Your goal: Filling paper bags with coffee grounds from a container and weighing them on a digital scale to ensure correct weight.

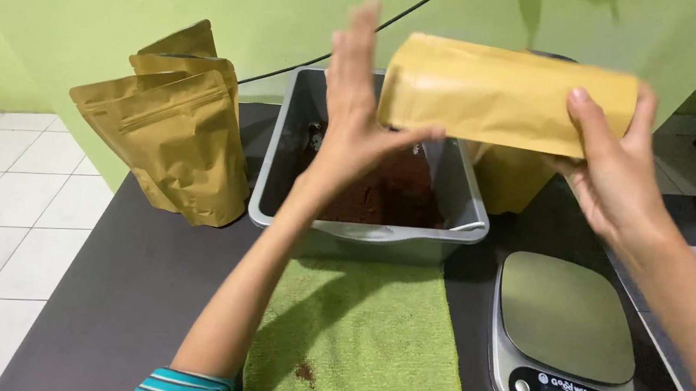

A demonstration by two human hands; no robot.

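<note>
Right hand [622, 170] is gripping a tan kraft pouch [499, 95] sideways over the grey tub [277, 170]; left hand [358, 109] is flat open, thumb touching the pouch's end.

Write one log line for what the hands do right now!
right hand: holds tan pouch sideways | left hand: open, thumb under pouch | below: grey tub of brown powder

Left hand [356, 105] raised, palm flat, fingers extended upward and slightly blurred (thumb pointing right). Right hand [609, 168] curled in a grasp, thumb forward, fingers apparently wrapped behind. Both bare forearms extend upward from the lower frame.
</note>
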